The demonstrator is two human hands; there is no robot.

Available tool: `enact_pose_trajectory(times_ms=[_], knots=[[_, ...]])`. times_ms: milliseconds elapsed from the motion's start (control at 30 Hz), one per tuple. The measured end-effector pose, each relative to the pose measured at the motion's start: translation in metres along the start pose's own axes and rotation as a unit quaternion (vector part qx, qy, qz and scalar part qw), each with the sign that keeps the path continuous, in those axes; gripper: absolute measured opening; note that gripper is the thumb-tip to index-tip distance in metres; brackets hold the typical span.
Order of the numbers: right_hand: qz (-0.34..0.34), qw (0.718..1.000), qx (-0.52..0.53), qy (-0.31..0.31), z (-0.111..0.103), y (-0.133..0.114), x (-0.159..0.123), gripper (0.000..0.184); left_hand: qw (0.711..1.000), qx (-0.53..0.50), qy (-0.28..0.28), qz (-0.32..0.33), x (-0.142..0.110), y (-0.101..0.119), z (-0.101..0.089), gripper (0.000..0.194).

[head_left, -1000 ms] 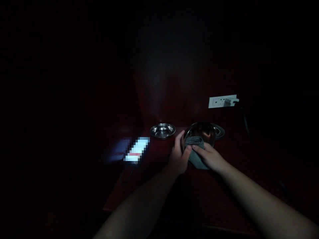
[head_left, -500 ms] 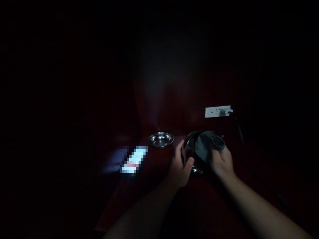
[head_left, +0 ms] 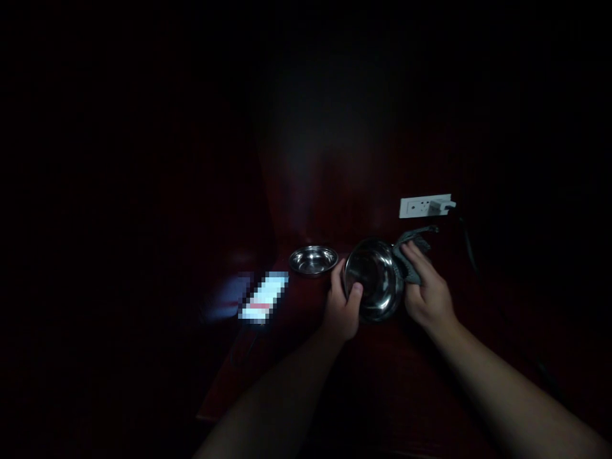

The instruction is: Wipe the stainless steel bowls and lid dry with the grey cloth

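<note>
A shiny steel bowl (head_left: 377, 287) is tilted with its inside facing me. My left hand (head_left: 343, 307) grips its left rim, thumb inside and fingers behind. In my right hand (head_left: 430, 290) is a grey-green cloth (head_left: 410, 255), pressed against the bowl's right rim. The fingers of that hand lie over the cloth, and part of it sticks out above them. A second, shallow steel bowl (head_left: 313, 261) stands on the dark red table just beyond my left hand.
A lit phone (head_left: 264, 298), its screen blurred out, lies left of the shallow bowl, with a thin cable near it. On the back wall is a white socket plate (head_left: 415, 206) holding a plug (head_left: 442, 206), and a dark cord (head_left: 468, 245) hangs down from there. The room is very dark.
The cloth has moved from across the bowl's opening to its outer right rim with my right hand. The bowl's inside now shows more fully. My view has shifted slightly.
</note>
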State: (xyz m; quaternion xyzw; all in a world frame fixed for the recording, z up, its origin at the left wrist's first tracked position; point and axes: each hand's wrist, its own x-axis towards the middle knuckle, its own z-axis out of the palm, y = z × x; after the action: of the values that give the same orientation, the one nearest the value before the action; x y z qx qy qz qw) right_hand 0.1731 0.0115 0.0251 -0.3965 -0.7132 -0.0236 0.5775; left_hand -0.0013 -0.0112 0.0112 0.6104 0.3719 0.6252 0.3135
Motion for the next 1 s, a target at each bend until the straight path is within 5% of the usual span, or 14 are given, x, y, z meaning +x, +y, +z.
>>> enact_pose_trajectory(times_ms=[200,500,733,1000], knots=[[-0.038,0.969,-0.089,-0.226,0.019,0.003,-0.007,0.068,1.0,-0.02,-0.015,0.006,-0.001,-0.001,0.001,0.056],[0.014,0.958,-0.073,-0.276,0.019,0.006,-0.011,0.055,1.0,0.001,-0.004,0.014,0.0,-0.006,0.001,0.06],[0.04,0.95,0.046,-0.305,0.016,-0.007,-0.012,0.038,0.999,0.023,0.029,0.02,0.003,-0.003,-0.002,0.058],[0.105,0.902,0.245,-0.339,0.011,-0.022,-0.005,0.024,0.999,0.025,0.03,-0.001,0.003,-0.005,-0.003,0.056]])
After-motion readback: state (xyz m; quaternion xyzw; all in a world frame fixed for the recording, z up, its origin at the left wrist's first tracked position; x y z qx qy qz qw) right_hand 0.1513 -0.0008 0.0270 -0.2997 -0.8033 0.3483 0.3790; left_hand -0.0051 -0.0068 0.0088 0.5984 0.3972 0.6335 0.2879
